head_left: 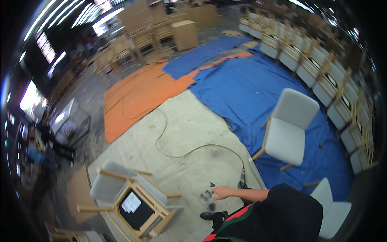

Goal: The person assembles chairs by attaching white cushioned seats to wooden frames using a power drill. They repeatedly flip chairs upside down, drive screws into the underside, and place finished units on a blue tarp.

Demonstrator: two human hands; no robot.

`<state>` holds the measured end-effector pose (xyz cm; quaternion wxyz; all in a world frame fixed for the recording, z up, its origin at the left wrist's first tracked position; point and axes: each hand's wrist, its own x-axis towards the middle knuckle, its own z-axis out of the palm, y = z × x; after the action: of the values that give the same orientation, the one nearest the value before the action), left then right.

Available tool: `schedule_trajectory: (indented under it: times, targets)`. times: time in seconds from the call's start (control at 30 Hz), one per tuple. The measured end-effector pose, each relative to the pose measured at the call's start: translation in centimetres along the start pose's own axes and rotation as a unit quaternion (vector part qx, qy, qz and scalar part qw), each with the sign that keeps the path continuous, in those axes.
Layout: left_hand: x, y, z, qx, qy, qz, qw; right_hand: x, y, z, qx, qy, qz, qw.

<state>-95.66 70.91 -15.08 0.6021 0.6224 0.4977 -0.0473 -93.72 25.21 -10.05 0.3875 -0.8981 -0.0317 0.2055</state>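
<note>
My right hand (219,192) reaches out low over the pale floor cloth, its fingers curled together; whatever they hold is too small to make out. Right by the fingers are small dark pieces or marks (206,196) on the cloth. Past the wrist, a hand-held air tool (243,177) is joined to a thin hose (193,150). An upholstered chair (135,203) with wooden legs lies tipped to the left, its black underside (143,218) showing with white paper on it. My left hand is not seen.
Blue tarp (242,92) and orange tarp (141,92) cover the floor beyond. A pale chair (288,133) stands upright at right, another (332,207) nearer. Stacked chairs (314,68) line the right edge. Wooden frames (145,42) and a carton (184,34) stand far off. A person (44,155) is at left.
</note>
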Motion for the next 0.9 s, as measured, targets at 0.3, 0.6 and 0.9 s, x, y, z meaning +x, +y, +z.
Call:
schedule_trajectory:
  times: [0.3, 0.6, 0.9]
  targets:
    - [-21.5, -0.8, 40.1, 0.488, -0.565, 0.289, 0.599, -26.5, 25.4, -16.4, 0.200, 0.483, 0.407, 0.749]
    - [-37.4, 6.6, 63.0, 0.417, -0.535, 0.270, 0.683, -39.0, 35.2, -23.1, 0.247, 0.607, 0.509, 0.557]
    - [-77.5, -11.3, 102.9, 0.126, -0.682, 0.704, 0.153, -23.9, 26.1, -18.6, 0.397, 0.572, 0.473, 0.541]
